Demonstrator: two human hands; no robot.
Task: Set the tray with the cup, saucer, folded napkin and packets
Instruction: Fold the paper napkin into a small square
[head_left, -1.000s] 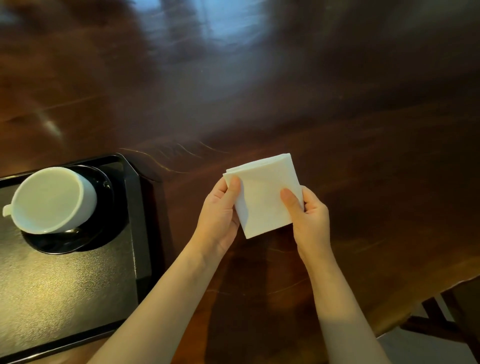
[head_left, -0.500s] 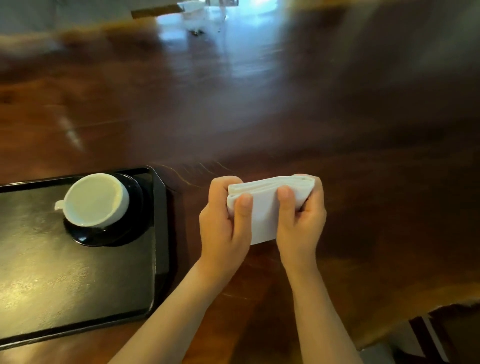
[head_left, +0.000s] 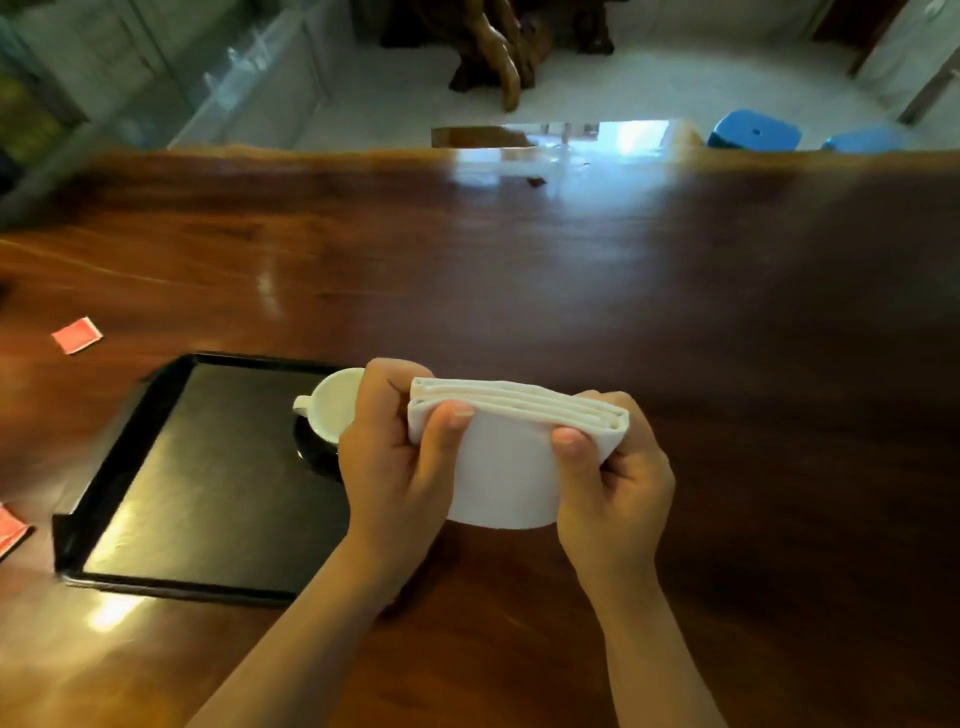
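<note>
A white folded napkin (head_left: 506, 457) is held up above the wooden table, its layered fold edge on top. My left hand (head_left: 389, 457) pinches its left side and my right hand (head_left: 610, 478) pinches its right side. To the left lies a black tray (head_left: 208, 493). On the tray's far right corner a white cup (head_left: 332, 405) stands on a dark saucer (head_left: 311, 457), both partly hidden behind my left hand. One red packet (head_left: 77, 335) lies on the table beyond the tray. Another red packet (head_left: 9, 529) shows at the left edge.
The dark glossy wooden table (head_left: 675, 312) stretches far to the right and back. Beyond its far edge are a pale floor, a carved wooden base (head_left: 493, 47) and blue stools (head_left: 753, 130).
The napkin went from a flat square to folded over between both hands. My view rose, so the table's far edge, the floor and the red packets came into sight.
</note>
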